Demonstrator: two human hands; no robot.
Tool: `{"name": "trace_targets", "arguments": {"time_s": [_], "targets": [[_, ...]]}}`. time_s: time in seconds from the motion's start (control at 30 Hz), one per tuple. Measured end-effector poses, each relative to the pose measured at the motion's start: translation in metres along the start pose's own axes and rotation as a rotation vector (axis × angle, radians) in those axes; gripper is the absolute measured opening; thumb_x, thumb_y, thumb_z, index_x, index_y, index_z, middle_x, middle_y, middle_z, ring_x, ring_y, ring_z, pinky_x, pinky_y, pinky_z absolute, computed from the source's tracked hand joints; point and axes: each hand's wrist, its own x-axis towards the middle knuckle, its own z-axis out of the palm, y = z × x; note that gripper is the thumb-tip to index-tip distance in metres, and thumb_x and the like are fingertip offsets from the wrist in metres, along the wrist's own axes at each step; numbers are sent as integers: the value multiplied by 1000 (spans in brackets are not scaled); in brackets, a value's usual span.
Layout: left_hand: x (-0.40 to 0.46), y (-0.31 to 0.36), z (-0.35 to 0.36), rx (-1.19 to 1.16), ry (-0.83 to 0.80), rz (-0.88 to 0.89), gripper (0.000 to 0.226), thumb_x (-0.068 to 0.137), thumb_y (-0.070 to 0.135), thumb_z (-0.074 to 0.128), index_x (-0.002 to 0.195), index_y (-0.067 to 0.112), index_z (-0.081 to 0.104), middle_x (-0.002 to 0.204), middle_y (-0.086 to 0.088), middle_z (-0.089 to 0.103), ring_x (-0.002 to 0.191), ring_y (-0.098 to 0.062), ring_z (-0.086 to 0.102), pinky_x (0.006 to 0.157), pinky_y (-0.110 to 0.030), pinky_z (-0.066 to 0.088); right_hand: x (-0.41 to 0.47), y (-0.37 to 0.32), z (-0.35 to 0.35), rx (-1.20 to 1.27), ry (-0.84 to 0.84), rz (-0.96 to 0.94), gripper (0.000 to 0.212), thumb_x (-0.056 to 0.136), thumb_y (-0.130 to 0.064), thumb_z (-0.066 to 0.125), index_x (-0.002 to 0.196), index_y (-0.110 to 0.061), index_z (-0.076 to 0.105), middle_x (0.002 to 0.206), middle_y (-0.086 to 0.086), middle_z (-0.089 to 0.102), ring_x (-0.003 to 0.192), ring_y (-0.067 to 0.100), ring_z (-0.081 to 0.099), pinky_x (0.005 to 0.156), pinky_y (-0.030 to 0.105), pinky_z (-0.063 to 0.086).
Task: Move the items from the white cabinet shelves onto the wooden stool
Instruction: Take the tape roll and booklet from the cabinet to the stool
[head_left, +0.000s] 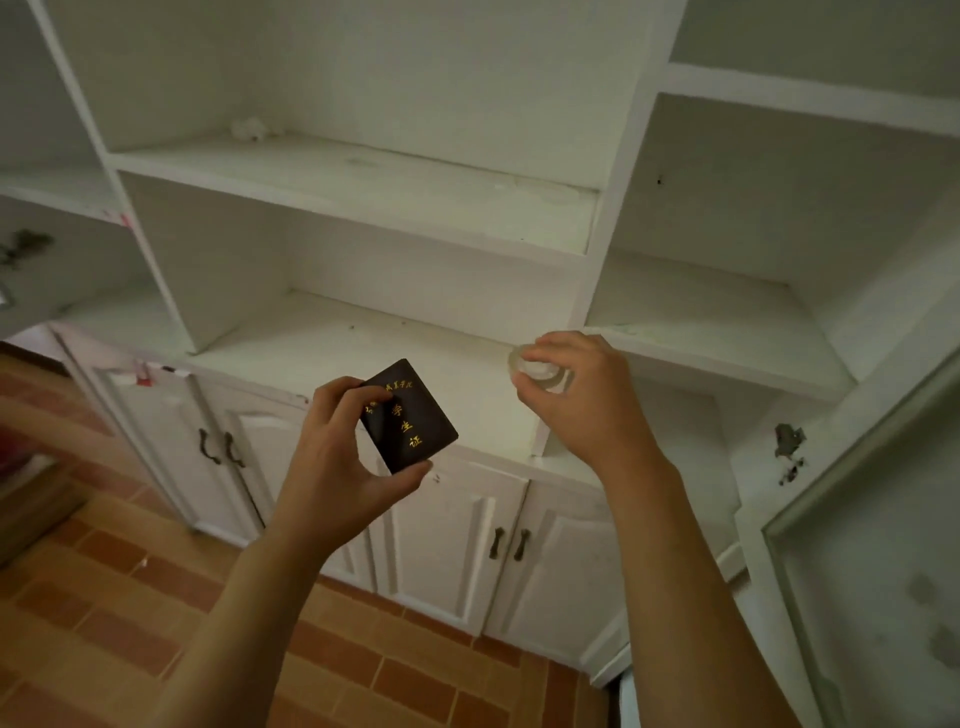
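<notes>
My left hand (332, 457) pinches a small dark booklet (408, 421) with gold lettering, held in the air in front of the lower shelf of the white cabinet (332, 343). My right hand (582, 395) grips a clear roll of tape (535, 371) just above the right end of that shelf. A small crumpled white thing (252, 127) lies at the back left of the upper shelf (363, 182). The wooden stool is out of view.
Below the shelves are white cupboard doors with dark handles (509, 543). A glass-panelled door (872, 545) stands open at the right. Orange brick-pattern tiles (130, 597) cover the floor at the left, with a dark wooden object (31, 499) at the far left edge.
</notes>
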Motion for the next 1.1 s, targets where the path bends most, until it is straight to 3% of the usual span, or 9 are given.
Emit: {"name": "trace_targets", "arguments": {"time_s": [0.13,0.23,0.37,0.43,0.6,0.7,0.8,0.97,1.1], "targets": [[-27,-7,-57,24,91,-25,79,65,42,96,132,29,55,139,8,42,126,-13,47,103,-21,38,-11,-57,23,2,-50,-79,24,88,-26,82,111,-22,81,118,-10,71,116,11,57,93,0,31],[-55,-15,-103,68,149,-40,80,65,48,91,133,28,54,140,6,42,126,-14,46,105,-29,40,-21,-98,44,22,-97,-142,27,89,-29,82,115,-22,80,124,-6,71,120,12,57,99,13,38],[-97,-25,-164,132,219,-92,81,65,51,89,133,23,56,140,0,44,126,-16,45,103,-19,36,-37,-151,78,61,-133,-226,29,88,-32,82,115,-23,79,126,-6,71,121,13,58,103,26,43],[-118,-28,-194,166,262,-109,81,64,58,80,133,21,57,139,-1,45,125,-15,45,104,-23,36,-44,-178,97,94,-154,-268,30,88,-32,83,116,-23,78,125,-6,71,120,13,58,103,25,43],[-169,-39,-264,245,368,-180,82,64,55,82,134,22,54,139,1,43,126,-22,47,105,-39,45,-58,-250,145,149,-215,-392,29,86,-32,85,113,-21,79,119,-4,73,114,18,61,98,26,43],[-195,-48,-297,279,443,-249,83,63,58,80,134,24,55,138,-2,44,125,-25,50,106,-43,48,-62,-291,172,172,-263,-479,29,87,-33,84,112,-21,79,118,-4,73,113,18,63,97,19,38],[-219,-57,-327,318,519,-297,83,62,57,80,133,22,57,137,-2,46,125,-25,51,107,-42,47,-64,-330,199,202,-322,-558,33,88,-35,82,116,-19,78,120,-4,73,116,14,61,98,6,31],[-255,-73,-373,389,628,-387,80,62,56,79,131,20,59,134,-2,47,123,-25,52,107,-42,46,-68,-389,253,290,-426,-656,36,87,-36,84,117,-18,78,123,-3,72,119,16,60,102,22,40],[-274,-89,-405,449,706,-465,79,62,52,82,131,24,57,133,2,46,119,-19,53,105,-36,46,-66,-432,302,374,-493,-726,34,87,-33,85,118,-19,78,126,-2,72,121,14,59,98,12,37]]}}
